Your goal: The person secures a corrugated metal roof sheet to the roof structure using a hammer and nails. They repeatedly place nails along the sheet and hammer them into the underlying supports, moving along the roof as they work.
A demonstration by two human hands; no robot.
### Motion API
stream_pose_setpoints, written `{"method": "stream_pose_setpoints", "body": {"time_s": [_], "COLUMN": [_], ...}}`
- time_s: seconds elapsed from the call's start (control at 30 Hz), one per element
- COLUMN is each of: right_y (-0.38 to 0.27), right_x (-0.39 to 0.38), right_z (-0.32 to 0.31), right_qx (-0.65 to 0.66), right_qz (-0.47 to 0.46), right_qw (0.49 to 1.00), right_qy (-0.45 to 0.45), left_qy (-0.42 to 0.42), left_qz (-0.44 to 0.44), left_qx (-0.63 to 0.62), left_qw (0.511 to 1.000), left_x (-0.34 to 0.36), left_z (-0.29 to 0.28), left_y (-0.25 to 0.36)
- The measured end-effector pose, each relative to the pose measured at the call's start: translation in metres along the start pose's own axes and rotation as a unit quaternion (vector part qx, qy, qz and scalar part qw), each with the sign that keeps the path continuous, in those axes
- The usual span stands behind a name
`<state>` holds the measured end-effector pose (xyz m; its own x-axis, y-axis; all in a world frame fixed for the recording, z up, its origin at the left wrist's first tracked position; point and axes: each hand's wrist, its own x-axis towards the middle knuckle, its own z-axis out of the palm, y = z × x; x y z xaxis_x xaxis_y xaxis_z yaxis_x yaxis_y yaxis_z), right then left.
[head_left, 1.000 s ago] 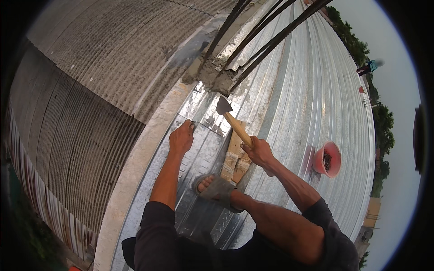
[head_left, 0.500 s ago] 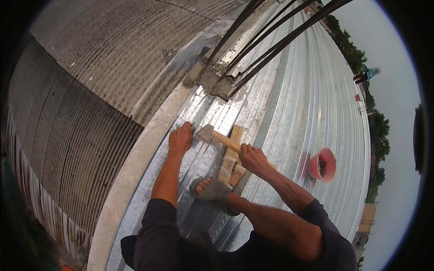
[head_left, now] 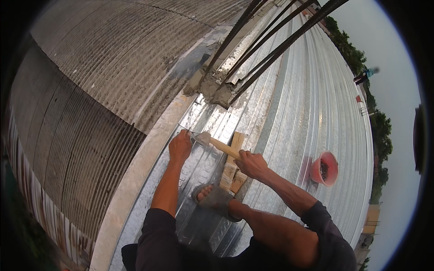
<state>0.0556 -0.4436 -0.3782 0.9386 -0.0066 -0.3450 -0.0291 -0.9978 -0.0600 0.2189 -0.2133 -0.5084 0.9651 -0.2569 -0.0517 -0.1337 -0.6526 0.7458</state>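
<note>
My left hand is closed low over the ribbed metal decking, near its left edge. Its fingers pinch a thin, dark, nail-like piece, mostly hidden by the hand. A hammer with a wooden handle is gripped in my right hand. The hammer's grey head is right beside the thin piece, just right of my left fingers; whether they touch I cannot tell. Beneath the handle, pieces of wood lie on the decking, close to my sandalled foot.
Dark steel bars rise at a slant from rough concrete ahead. A pink bucket holding small dark pieces stands at right. A concrete ledge borders the decking, with a lower corrugated roof beyond. Someone is far off right.
The view has shifted slightly, so the decking appears lower. The hammer has swung a little in my right hand, its head staying by my left fingers. Both grips are the same.
</note>
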Motion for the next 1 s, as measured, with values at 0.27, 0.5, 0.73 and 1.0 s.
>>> {"method": "stream_pose_setpoints", "body": {"time_s": [0.27, 0.5, 0.73, 1.0], "right_y": [-0.003, -0.011, -0.049, -0.034], "right_x": [0.024, 0.076, 0.114, 0.148], "right_z": [-0.05, -0.073, -0.066, -0.08], "right_qx": [-0.149, -0.219, -0.168, -0.145], "right_qz": [-0.202, -0.3, -0.328, -0.227], "right_qw": [0.967, 0.928, 0.928, 0.962], "right_qy": [-0.042, -0.038, -0.062, -0.051], "left_qy": [-0.005, -0.164, -0.216, -0.238], "left_qz": [-0.057, 0.002, 0.125, 0.148], "left_qx": [0.048, 0.127, 0.258, 0.253], "left_qw": [0.997, 0.978, 0.933, 0.926], "left_x": [0.083, 0.129, 0.152, 0.16], "left_z": [-0.047, -0.034, -0.018, -0.017], "left_y": [-0.026, -0.001, -0.008, 0.006]}}
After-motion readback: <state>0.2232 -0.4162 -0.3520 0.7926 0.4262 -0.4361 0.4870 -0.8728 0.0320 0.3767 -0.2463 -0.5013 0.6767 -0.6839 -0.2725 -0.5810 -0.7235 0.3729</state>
